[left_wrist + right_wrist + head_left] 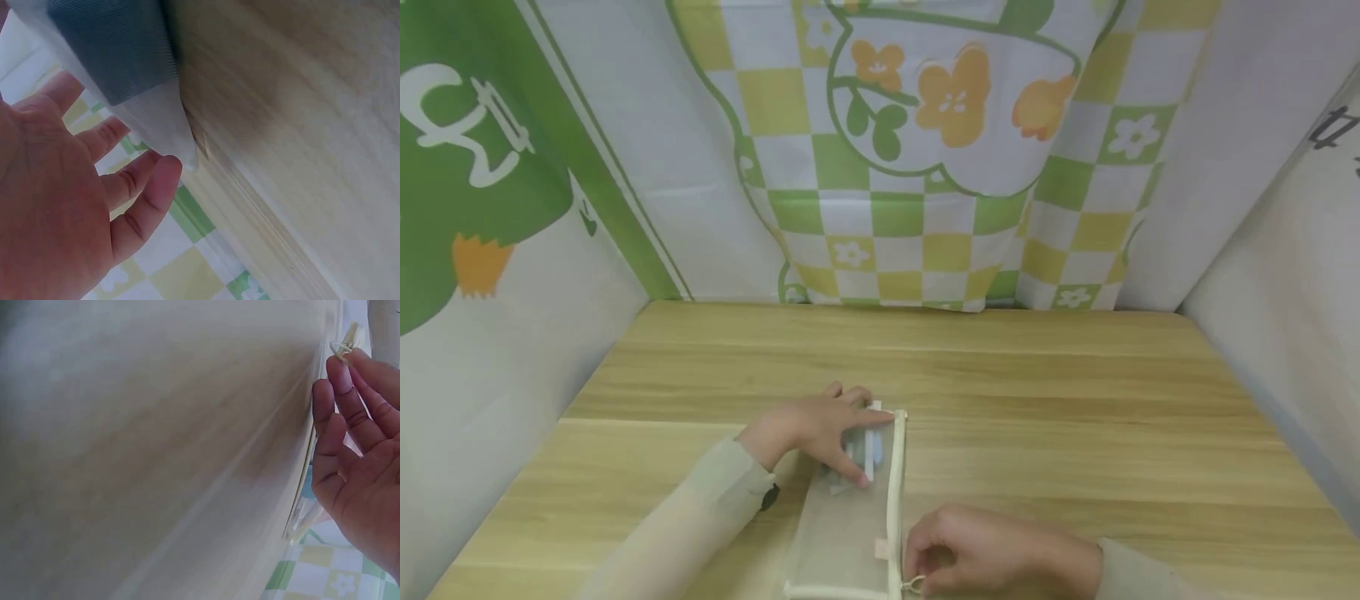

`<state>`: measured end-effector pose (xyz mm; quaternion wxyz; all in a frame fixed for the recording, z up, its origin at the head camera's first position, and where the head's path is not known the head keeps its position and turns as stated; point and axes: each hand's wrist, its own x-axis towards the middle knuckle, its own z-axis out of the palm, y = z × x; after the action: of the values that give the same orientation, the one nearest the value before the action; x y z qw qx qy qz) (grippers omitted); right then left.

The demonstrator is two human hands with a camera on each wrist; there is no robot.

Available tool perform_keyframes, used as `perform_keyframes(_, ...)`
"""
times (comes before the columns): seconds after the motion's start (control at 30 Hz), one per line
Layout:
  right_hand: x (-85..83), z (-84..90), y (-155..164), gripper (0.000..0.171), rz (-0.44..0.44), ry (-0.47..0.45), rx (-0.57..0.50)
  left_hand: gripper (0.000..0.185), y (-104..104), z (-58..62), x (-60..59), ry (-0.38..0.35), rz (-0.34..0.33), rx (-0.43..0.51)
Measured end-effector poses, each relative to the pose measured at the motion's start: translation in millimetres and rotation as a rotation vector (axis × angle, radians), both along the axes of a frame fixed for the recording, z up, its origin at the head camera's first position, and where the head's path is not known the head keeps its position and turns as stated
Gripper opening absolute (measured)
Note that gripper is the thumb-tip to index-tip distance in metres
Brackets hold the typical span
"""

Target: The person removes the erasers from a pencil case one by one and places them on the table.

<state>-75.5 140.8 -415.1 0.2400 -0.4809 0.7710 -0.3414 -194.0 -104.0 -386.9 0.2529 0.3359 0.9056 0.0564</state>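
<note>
A translucent mesh zipper pouch with cream edging lies on the wooden table. Through its far end show pale blue and white contents, whose kind I cannot tell. My left hand rests on that far end with its fingers spread; the left wrist view shows its fingertips by the corner of the mesh. At the near end, my right hand pinches the looped zipper pull between thumb and forefinger. The cream zipper runs along the pouch's right side.
The wooden table extends around the pouch on all sides. A checkered, flowered cloth hangs at the table's back edge. White walls stand at left and right, the left one with a green print.
</note>
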Motion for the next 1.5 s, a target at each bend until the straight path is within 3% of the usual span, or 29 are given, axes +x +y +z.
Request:
perform_keyframes(0.13, -1.1, -2.6, 1.7, 0.011, -0.025, -0.038, -0.015, 0.095, -4.8, -0.8, 1.5, 0.000, -0.017, 0.036)
perform_keyframes(0.23, -5.5, -3.6, 4.7, 0.012, -0.060, -0.036, -0.012, 0.094, -7.6, -1.3, 4.8, 0.045, -0.041, 0.063)
perform_keyframes(0.37, -19.7, -4.4, 9.0, 0.011, -0.115, 0.051, -0.013, 0.084, -10.2, 1.3, 16.1, 0.165, -0.101, 0.146)
perform_keyframes(0.5, -38.9, -6.1, 13.0, 0.012, -0.192, 0.128, -0.029, 0.062, -9.6, 8.1, 32.8, 0.328, -0.197, 0.232)
perform_keyframes(0.6, -52.7, -5.6, 14.5, 0.013, -0.253, 0.147, -0.035, 0.045, -5.6, 11.6, 44.6, 0.384, -0.263, 0.276)
perform_keyframes(0.77, -70.0, -5.2, 14.0, 0.021, -0.312, 0.175, -0.033, 0.030, 3.9, 8.4, 54.8, 0.384, -0.358, 0.340)
perform_keyframes(0.87, -75.4, -6.8, 12.6, 0.025, -0.319, 0.193, -0.025, 0.027, 8.2, 5.0, 58.1, 0.351, -0.378, 0.351)
perform_keyframes(1.0, -79.5, -10.0, 9.3, 0.027, -0.294, 0.223, -0.010, 0.030, 12.3, 2.2, 61.6, 0.327, -0.380, 0.330)
perform_keyframes(1.23, -82.6, -10.0, 6.4, 0.027, -0.261, 0.233, 0.048, 0.030, 13.9, 1.4, 64.9, 0.348, -0.402, 0.309)
perform_keyframes(1.5, -89.3, -2.4, 4.5, 0.035, -0.216, 0.259, 0.098, 0.024, 7.5, 7.7, 63.7, 0.415, -0.363, 0.359)
